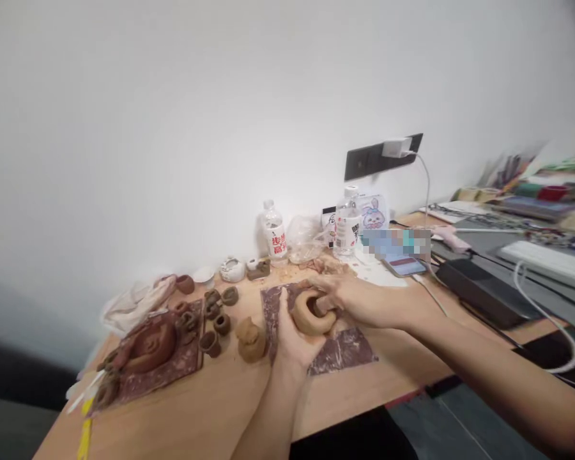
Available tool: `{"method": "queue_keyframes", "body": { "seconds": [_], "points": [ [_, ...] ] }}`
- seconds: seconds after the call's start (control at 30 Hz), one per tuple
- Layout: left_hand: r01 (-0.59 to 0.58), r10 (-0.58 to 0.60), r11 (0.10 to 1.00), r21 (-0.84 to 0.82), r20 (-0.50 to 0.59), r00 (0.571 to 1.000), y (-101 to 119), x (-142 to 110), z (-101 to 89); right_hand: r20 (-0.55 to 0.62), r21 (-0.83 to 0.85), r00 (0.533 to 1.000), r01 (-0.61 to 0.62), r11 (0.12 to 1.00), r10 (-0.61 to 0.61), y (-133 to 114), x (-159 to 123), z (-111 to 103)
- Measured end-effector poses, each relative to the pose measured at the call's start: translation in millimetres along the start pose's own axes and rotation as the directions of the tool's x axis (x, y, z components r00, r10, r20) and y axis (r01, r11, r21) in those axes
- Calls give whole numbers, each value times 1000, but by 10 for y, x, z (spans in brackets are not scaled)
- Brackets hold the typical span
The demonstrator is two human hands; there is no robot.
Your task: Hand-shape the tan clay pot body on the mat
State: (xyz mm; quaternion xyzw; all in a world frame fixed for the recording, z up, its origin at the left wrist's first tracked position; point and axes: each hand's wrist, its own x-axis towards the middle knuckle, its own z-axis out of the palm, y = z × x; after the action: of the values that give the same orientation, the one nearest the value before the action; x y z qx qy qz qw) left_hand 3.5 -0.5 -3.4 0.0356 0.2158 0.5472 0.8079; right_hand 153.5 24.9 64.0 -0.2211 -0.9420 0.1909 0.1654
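A tan clay pot (307,321) with a round opening tilts toward me above a dark red-brown board (347,354). Its left side and underside rest in my left hand (294,342), whose thumb points up along the wall. My right hand (352,297) comes in from the right, with fingers reaching into the opening and others over the far rim; their tips are hidden inside. Just left of my left hand stands a small tan clay jar (251,340) with a rough top. Small brown clay cups (209,344) stand beyond it.
A reddish clay teapot-like piece (151,345) sits on another board at left, near a white cloth (134,303). Two plastic bottles (275,233) stand along the wall. On the right lie a phone (402,263) with its cable and a black box (489,291).
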Motion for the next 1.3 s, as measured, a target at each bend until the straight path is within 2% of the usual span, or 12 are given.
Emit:
{"method": "queue_keyframes", "body": {
  "seconds": [0.07,0.13,0.23,0.3,0.43,0.53,0.6,0.73,0.93,1.3],
  "points": [
    [-11,12,1000,-21,16,1000,12,-10,7,-13,63,1000,18,998,-17,-34,-18,-96],
    [-33,35,999,-38,54,998,28,-24,19,-93,151,996,13,988,1,-58,-34,-199],
    [-70,74,997,-39,110,991,39,-40,38,-275,256,951,-67,964,139,-87,-25,-296],
    [-79,82,996,-30,128,988,35,-42,49,-300,236,926,-161,958,230,-120,21,-309],
    [-61,61,998,-3,125,990,20,-33,58,-105,-35,945,-316,948,311,-208,173,-264],
    [-79,79,997,4,51,996,19,-18,39,14,-222,941,-326,919,337,-229,280,-195],
    [-99,98,995,14,18,995,18,-6,17,49,-278,946,-295,914,320,-211,333,-136],
    [-124,123,992,33,21,992,6,11,-15,72,-316,952,-263,912,299,-142,393,-19],
    [-140,138,990,26,47,989,-19,-4,12,45,-348,972,-200,916,229,-59,390,62],
    [-34,34,999,-11,18,999,-26,2,23,101,-433,970,-159,887,223,-25,382,94]
  ]
}}
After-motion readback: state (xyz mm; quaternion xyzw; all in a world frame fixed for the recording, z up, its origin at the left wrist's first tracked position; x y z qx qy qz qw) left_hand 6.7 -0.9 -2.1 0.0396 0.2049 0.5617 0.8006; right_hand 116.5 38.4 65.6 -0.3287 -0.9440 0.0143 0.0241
